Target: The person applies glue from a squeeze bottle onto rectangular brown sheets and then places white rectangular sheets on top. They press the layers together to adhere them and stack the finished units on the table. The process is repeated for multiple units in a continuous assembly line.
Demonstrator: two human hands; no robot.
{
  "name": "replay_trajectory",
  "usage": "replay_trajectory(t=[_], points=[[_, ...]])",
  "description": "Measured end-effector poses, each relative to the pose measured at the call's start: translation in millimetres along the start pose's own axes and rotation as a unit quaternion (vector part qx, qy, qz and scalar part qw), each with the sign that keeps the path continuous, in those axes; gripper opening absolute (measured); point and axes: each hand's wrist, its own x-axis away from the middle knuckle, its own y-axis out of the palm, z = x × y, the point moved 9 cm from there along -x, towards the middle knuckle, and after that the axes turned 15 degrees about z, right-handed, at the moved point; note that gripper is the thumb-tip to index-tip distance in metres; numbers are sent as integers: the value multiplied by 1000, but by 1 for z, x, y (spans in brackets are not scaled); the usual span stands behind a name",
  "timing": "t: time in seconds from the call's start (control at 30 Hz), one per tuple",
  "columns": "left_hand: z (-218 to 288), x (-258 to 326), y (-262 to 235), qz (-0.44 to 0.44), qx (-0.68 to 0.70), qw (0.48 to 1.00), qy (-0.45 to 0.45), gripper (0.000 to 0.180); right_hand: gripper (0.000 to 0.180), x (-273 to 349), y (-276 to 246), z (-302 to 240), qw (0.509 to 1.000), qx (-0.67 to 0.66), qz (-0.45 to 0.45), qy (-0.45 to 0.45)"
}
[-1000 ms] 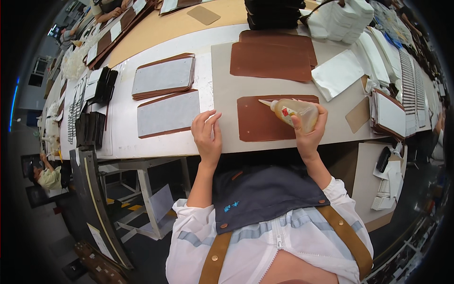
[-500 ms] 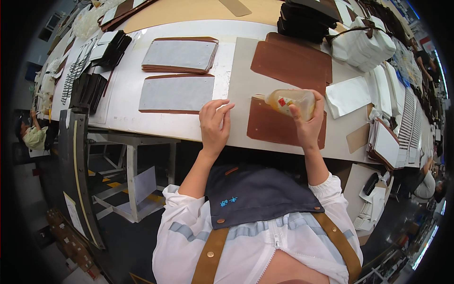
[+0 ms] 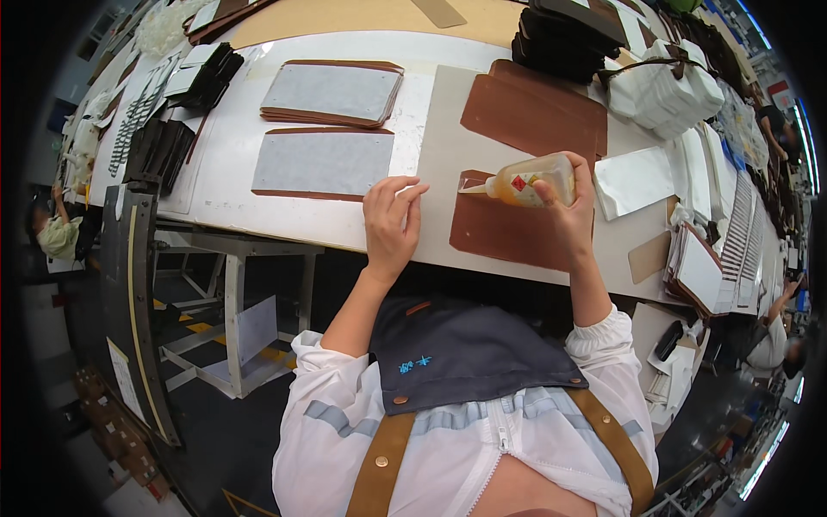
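Toward the table's (image 3: 220,172) left end sit dark folded pieces (image 3: 159,151). Next, near the front edge, lies a grey-faced panel (image 3: 323,162) with brown borders, a stack of similar panels (image 3: 332,90) behind it. The left hand (image 3: 394,220), fingers loosely curled around nothing, is over the front edge. Right of it, near that edge, a brown panel (image 3: 508,233) lies on a grey board (image 3: 444,129). The nozzle (image 3: 474,189), over this panel's far edge a second ago, now reaches its far left corner, which seems to bring the left edge within reach; contact is unclear. The right hand (image 3: 568,198) grips the tilted squeeze bottle (image 3: 525,179) above the panel.
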Motion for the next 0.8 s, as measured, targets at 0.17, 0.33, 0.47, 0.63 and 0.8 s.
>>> replay_trajectory(t=[0.17, 0.33, 0.47, 0.63, 0.8], points=[[-1, 1, -1, 2, -3, 1000, 3, 21, 55, 11, 0, -5, 999, 23, -36, -4], [-1, 2, 1, 0, -2, 1000, 4, 21, 60, 26, -4, 0, 997, 22, -75, 5], [-2, 2, 3, -6, -6, 1000, 6, 21, 62, 37, -9, 16, 982, -118, -97, 109], [-2, 3, 2, -6, -12, 1000, 3, 20, 84, 19, -60, 15, 916, -341, 5, 212], [0, 3, 4, -21, -21, 1000, -4, 20, 70, -10, -181, 48, 893, -382, 163, 173]])
